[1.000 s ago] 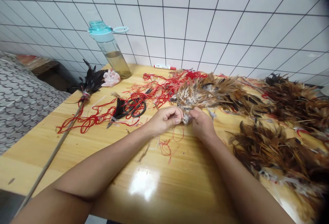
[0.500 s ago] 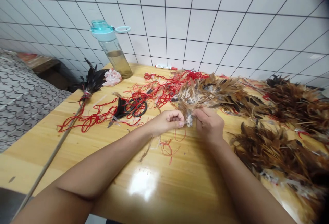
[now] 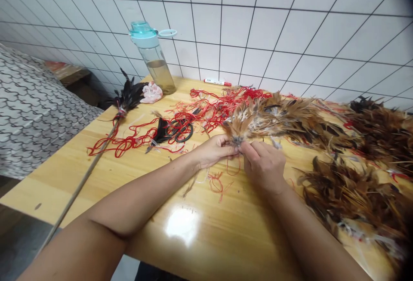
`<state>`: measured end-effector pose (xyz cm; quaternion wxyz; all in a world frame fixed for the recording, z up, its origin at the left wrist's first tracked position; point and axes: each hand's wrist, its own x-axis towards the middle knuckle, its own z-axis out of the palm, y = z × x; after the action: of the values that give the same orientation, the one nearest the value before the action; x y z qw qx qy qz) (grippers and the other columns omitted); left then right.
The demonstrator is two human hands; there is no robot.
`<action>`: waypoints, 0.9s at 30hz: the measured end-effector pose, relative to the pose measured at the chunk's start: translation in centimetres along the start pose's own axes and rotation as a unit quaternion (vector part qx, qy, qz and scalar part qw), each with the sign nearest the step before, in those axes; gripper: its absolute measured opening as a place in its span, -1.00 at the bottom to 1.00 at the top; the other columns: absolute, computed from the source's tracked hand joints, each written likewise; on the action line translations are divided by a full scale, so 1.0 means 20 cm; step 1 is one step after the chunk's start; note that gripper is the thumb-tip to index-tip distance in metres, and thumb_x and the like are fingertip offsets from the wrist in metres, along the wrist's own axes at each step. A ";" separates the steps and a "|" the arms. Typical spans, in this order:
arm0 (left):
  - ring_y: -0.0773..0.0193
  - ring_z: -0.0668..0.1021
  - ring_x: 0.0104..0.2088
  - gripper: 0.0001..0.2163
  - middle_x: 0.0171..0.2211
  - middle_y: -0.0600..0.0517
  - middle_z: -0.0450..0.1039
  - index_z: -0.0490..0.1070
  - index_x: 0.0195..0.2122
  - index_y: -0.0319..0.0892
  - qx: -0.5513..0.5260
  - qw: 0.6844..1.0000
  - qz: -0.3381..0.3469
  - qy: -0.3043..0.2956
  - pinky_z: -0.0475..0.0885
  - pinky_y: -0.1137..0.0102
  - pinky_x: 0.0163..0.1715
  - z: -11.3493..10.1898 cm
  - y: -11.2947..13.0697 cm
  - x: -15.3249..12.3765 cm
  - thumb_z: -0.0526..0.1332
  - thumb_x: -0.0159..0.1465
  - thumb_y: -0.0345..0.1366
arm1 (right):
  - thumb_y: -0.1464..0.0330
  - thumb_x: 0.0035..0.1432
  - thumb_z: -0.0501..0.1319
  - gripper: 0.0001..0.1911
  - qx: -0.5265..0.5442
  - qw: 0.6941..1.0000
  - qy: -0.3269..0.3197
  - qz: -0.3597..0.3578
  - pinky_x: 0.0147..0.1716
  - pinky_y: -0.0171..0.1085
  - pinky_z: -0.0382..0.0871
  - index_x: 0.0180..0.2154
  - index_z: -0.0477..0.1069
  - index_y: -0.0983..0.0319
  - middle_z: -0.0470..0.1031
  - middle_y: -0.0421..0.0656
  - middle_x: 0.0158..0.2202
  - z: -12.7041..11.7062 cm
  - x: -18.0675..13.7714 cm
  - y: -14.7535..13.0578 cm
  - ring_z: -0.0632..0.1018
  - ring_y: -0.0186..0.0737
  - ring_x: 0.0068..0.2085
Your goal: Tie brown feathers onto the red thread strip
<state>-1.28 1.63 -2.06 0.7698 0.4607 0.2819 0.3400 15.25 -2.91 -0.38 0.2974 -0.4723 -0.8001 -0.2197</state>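
Both my hands meet at the base of a small bunch of brown feathers (image 3: 239, 129) near the middle of the table. My left hand (image 3: 217, 151) is closed, its thumb and fingers pinching the bunch from the left. From the right, my right hand (image 3: 263, 164) is closed on the same base, knuckles up, fingertips partly hidden. A loop of red thread (image 3: 232, 172) hangs below my hands. Just behind lies a larger pile of brown feathers (image 3: 287, 115), which the bunch overlaps in view. Loose red thread ends (image 3: 218, 184) lie on the wood in front.
Black-handled scissors (image 3: 180, 130) lie among tangled red threads (image 3: 213, 113). At the left, a stick (image 3: 87, 175) carries black feathers (image 3: 127, 96). A water bottle (image 3: 156, 63) and a red marker (image 3: 217, 82) stand and lie by the tiled wall. More feather bunches (image 3: 351, 190) cover the right side.
The view has shifted slightly, so the scene sits further right. My right hand has closed in on the feather base, and the bunch's feathers now point up and spread more.
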 end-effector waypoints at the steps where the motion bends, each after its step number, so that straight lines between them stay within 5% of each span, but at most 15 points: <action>1: 0.44 0.44 -0.44 -0.67 -0.45 0.04 0.45 0.45 -0.36 -0.29 0.014 1.000 0.016 0.013 0.30 0.49 -0.37 0.00 0.00 0.01 0.45 -0.05 -0.19 | 0.38 0.22 0.11 -0.86 0.024 0.999 -0.015 0.040 -0.44 -0.29 0.08 -0.30 0.45 0.19 0.41 -0.19 -0.51 0.01 0.00 0.00 0.35 -0.29 -0.45; 6: 0.27 0.53 -0.23 -0.62 -0.25 -0.03 0.54 0.48 -0.24 -0.27 0.126 0.985 0.086 0.076 0.36 0.36 -0.11 -0.02 0.03 0.01 0.43 -0.04 -0.17 | 0.27 0.19 0.12 -0.77 0.249 0.933 -0.097 0.241 -0.49 -0.33 0.17 -0.17 0.44 0.22 0.39 -0.21 -0.51 0.08 -0.01 0.04 0.38 -0.29 -0.48; 12: 0.14 0.52 -0.12 -0.61 -0.18 -0.10 0.54 0.49 -0.20 -0.29 0.209 0.973 0.076 0.057 0.36 0.26 -0.04 -0.03 0.05 0.01 0.39 0.02 -0.13 | 0.21 0.09 0.17 -0.74 0.468 0.817 -0.137 0.306 -0.52 -0.35 0.24 -0.28 0.47 0.25 0.36 -0.24 -0.57 0.19 -0.05 0.06 0.34 -0.35 -0.54; 15: 0.16 0.52 -0.13 -0.62 -0.17 -0.08 0.53 0.49 -0.21 -0.27 0.196 0.976 0.076 0.056 0.35 0.27 -0.04 -0.03 0.04 0.01 0.40 0.01 -0.15 | 0.20 0.04 0.20 -0.75 0.511 0.784 -0.134 0.326 -0.47 -0.34 0.29 -0.30 0.46 0.24 0.40 -0.23 -0.52 0.21 -0.05 0.06 0.39 -0.32 -0.49; 20: 0.28 0.52 -0.29 -0.64 -0.33 0.00 0.52 0.46 -0.28 -0.27 0.166 0.982 0.061 0.073 0.38 0.34 -0.16 -0.03 0.01 0.02 0.42 -0.03 -0.16 | 0.27 0.06 0.19 -0.82 0.492 0.802 -0.146 0.307 -0.40 -0.33 0.29 -0.48 0.38 0.24 0.39 -0.22 -0.52 0.23 -0.06 0.06 0.40 -0.31 -0.44; 27: 0.29 0.51 -0.33 -0.64 -0.39 0.01 0.51 0.47 -0.33 -0.28 0.180 0.979 0.045 0.080 0.39 0.37 -0.22 -0.03 -0.01 0.03 0.42 -0.06 -0.13 | 0.40 0.13 0.16 -0.91 0.394 0.867 -0.164 0.259 -0.27 -0.28 0.31 -0.34 0.45 0.21 0.51 -0.15 -0.37 0.23 -0.07 0.03 0.47 -0.24 -0.30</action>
<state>-1.28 2.35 -2.58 0.6334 0.5753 0.3779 0.3537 15.08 -0.54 -4.72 0.3692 -0.5353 -0.7065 0.2792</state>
